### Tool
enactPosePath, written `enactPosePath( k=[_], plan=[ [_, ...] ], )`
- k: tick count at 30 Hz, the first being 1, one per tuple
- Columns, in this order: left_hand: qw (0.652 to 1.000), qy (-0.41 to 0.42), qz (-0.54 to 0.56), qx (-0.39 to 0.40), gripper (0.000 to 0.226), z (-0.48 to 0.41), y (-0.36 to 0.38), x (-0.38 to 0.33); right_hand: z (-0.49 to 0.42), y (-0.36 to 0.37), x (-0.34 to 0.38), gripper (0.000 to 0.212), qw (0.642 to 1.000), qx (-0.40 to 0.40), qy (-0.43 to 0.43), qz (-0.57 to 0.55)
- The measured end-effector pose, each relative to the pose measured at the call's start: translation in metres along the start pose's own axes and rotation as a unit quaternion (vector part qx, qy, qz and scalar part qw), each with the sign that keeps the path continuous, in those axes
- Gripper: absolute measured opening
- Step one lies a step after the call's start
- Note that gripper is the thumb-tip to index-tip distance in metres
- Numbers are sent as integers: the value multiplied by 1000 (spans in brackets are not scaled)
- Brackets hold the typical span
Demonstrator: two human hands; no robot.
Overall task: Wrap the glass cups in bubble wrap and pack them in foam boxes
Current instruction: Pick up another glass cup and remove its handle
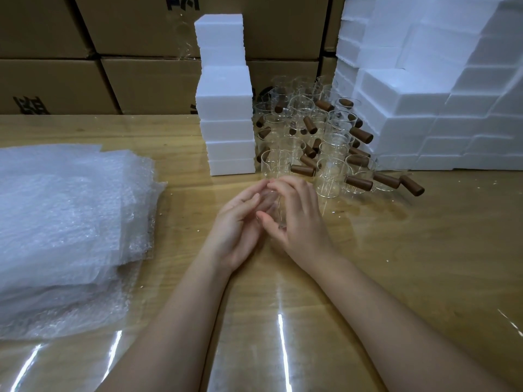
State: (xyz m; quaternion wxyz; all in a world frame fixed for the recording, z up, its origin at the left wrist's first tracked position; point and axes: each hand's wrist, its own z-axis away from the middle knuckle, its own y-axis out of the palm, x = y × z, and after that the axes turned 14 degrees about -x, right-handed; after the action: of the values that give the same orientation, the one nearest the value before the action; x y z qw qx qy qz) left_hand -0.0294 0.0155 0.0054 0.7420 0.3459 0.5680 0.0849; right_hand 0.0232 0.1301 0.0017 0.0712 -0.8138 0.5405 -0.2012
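Clasping one glass cup (271, 205) together, the left hand (240, 222) and right hand (298, 219) steadied it, presumably for the bubble wrap (65, 216).

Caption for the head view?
Left hand and right hand hold one glass cup; bubble wrap at left, foam boxes and cups behind.

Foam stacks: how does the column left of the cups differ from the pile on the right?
The column is one box wide and freestanding; the right pile is many boxes wide, stepped, running out of frame. Both are white foam beside the glass cups.
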Motion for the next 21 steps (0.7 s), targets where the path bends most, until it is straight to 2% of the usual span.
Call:
enactPosePath(
  k=[2, 4, 7, 9, 12, 15, 17, 21],
  plan=[
    [997, -37, -41, 54, 38, 3, 1, 5, 0, -1, -3, 41, 999, -23, -29, 14],
    [991, -74, -79, 80, 47, 6, 3, 6, 0, -1, -6, 44, 998, -37, -47, 11],
    [990, -71, -103, 69, 66, 8, 4, 2, -1, -3, -7, 49, 997, -44, -62, -16],
    [991, -56, -111, 58, 69, 6, 3, 3, -2, -3, -7, 52, 997, -42, -58, -39],
    [993, -45, -102, 24, 70, 2, 3, 5, -3, -3, -7, 60, 998, -33, -1, -57],
    [995, -23, -101, 8, 71, -1, 0, 5, -4, -5, -8, 75, 997, -14, 75, 0],
    [995, -15, -101, 4, 65, -1, -1, 5, -4, -6, -9, 80, 995, 8, 91, 30],
    [996, 16, -86, -25, 44, -2, 0, 5, -2, -9, -13, 78, 989, 41, 139, 23]
  ],
)
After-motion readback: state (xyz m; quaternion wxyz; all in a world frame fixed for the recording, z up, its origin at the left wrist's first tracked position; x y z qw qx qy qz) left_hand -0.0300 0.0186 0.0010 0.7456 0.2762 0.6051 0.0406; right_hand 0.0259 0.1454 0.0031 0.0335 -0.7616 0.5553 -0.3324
